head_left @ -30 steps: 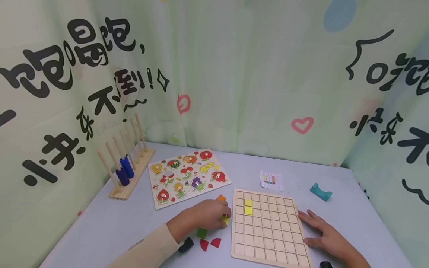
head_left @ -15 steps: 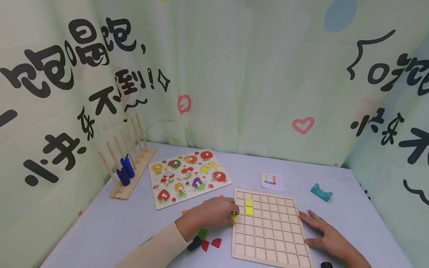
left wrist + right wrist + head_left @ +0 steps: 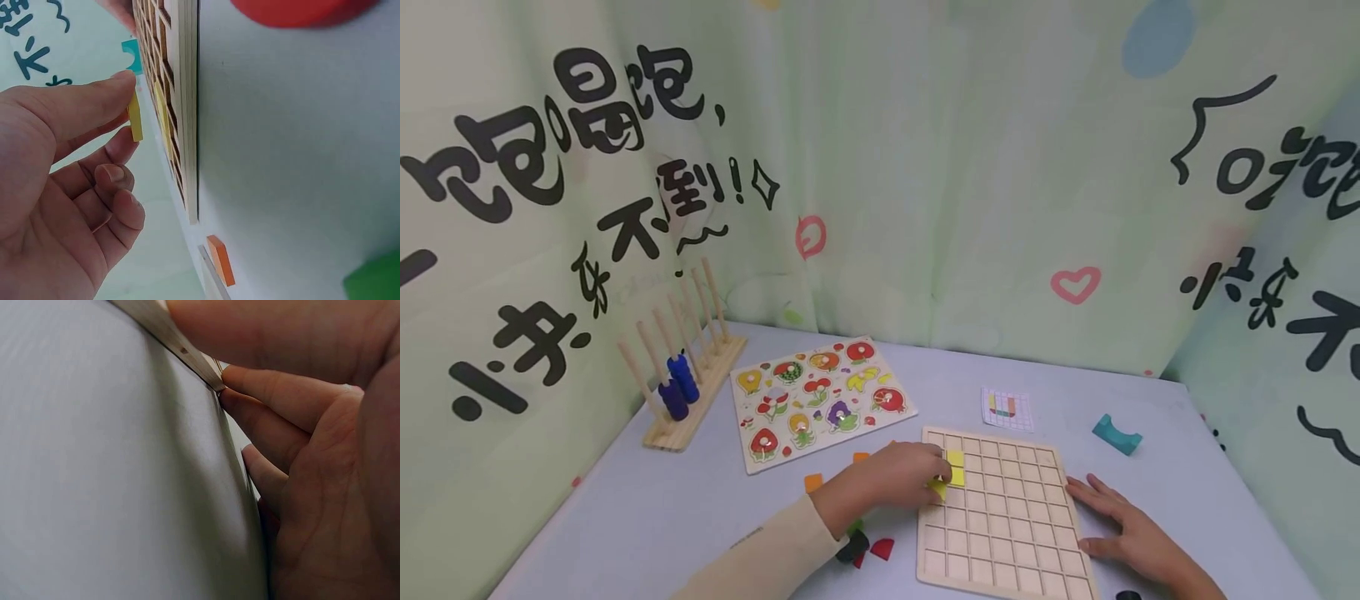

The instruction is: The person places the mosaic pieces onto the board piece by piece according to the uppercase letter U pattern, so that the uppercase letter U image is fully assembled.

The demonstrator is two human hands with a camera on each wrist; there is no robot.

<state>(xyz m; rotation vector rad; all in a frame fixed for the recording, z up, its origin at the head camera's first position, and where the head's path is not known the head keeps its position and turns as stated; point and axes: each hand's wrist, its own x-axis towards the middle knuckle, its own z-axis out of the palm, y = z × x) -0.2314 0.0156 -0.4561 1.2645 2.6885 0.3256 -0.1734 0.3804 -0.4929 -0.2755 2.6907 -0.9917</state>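
A pale wooden grid board [image 3: 1000,533] lies on the table, with two yellow square tiles [image 3: 956,467] in cells near its upper left. Over the board's left side, my left hand [image 3: 898,475] pinches another yellow tile [image 3: 135,117] between thumb and fingertip. The left wrist view shows this tile on edge, just above the board. My right hand [image 3: 1123,529] rests at the board's right edge with its fingers extended. In the right wrist view, its thumb and fingertips [image 3: 234,378] touch the board's side.
Left of the board lie orange tiles [image 3: 813,482] and red quarter-round pieces [image 3: 882,548]. Behind stand a fruit puzzle board [image 3: 812,400] and a peg rack [image 3: 696,400] with blue pieces. A small pattern card [image 3: 1007,409] and a teal arch [image 3: 1117,434] lie at the back right.
My left hand has moved right with the yellow tile, from beside the board to over its left cells. My right hand has stayed at the board's edge.
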